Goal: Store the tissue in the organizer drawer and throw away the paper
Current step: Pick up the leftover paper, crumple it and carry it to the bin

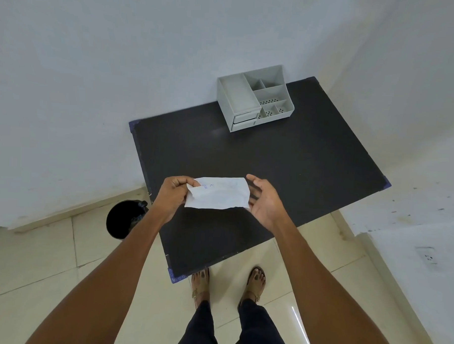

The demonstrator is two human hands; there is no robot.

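Observation:
A white sheet of paper (217,193) with faint blue writing hangs above the near part of the black table (285,168). My left hand (172,193) pinches its left edge between thumb and fingers. My right hand (263,199) is spread beside the paper's right edge, palm toward it, fingers apart; whether it touches the paper I cannot tell. A grey desk organizer (254,98) stands at the table's far edge against the wall, its two small front drawers (244,121) shut. No tissue is in view.
A black round bin (124,218) stands on the tiled floor left of the table, partly behind my left forearm. White walls close the far side and the right. My feet in sandals (227,285) stand at the table's near corner.

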